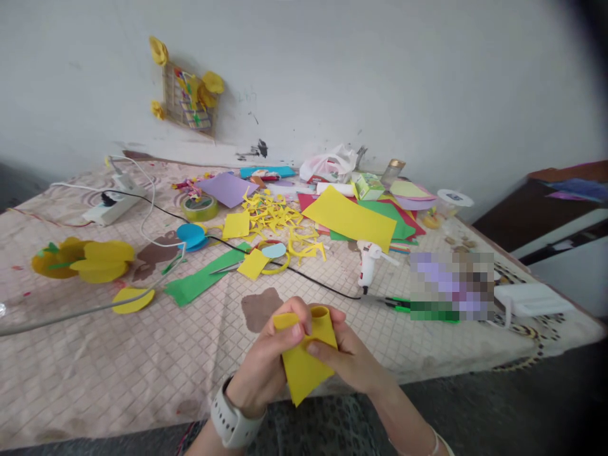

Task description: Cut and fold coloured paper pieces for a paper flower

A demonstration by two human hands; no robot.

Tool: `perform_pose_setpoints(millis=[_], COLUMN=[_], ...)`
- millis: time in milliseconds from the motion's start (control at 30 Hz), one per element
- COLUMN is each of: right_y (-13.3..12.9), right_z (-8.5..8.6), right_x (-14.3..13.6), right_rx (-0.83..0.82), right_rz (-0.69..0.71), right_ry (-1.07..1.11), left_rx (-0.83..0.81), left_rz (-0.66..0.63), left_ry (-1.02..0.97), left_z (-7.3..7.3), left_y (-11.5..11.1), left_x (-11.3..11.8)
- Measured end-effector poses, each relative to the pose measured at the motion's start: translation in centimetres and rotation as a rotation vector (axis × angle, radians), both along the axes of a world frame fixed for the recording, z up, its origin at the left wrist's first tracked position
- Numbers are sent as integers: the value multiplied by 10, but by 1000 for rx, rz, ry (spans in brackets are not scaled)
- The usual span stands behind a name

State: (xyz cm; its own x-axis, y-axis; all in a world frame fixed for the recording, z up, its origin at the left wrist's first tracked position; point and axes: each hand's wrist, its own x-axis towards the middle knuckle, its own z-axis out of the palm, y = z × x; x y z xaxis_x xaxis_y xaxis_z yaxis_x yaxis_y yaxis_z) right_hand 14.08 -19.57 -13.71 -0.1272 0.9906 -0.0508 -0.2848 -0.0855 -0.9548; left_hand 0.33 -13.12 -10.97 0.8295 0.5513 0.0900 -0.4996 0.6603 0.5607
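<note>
My left hand [280, 342] and my right hand [349, 348] both grip a folded piece of yellow paper [306, 373] at the near edge of the table. The paper curls into a loop at its top, between the two hands. Each thumb presses on the paper's near face, and the other fingers are partly hidden behind it. A white glue gun [367, 263] lies beyond my right hand. Scissors with a small yellow square [253, 264] over them are beyond my left hand.
Yellow scraps [270, 212], a large yellow sheet [351, 215] and a green strip [204, 278] cover the table's middle. Yellow paper shapes [102, 259] and a power strip [114, 206] are at left. A black-and-green cutter [399, 304] lies right, near a blurred patch. Cables cross the tabletop.
</note>
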Motion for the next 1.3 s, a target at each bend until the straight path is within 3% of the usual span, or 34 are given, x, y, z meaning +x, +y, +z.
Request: perform_pose_setpoints(millis=[267,533,833,1033,1300], right_y=[1,3,6,10,10], right_z=[-5,-2,-10,-3,-1], right_x=[-1,0,-1,-5,-13], right_rx=[-28,-38,-209,-238,-226], right_rz=[-96,-118,-171,-259,-232], right_ry=[8,-109,-56,-220,-309], left_rx=[43,107,-146,-93,-122], left_rz=[90,20,76,264,269], left_ry=[144,97,185,273,545], left_z=[1,4,5,1,-6], left_y=[-2,4,10,11,-4], left_x=[7,6,21,23,13])
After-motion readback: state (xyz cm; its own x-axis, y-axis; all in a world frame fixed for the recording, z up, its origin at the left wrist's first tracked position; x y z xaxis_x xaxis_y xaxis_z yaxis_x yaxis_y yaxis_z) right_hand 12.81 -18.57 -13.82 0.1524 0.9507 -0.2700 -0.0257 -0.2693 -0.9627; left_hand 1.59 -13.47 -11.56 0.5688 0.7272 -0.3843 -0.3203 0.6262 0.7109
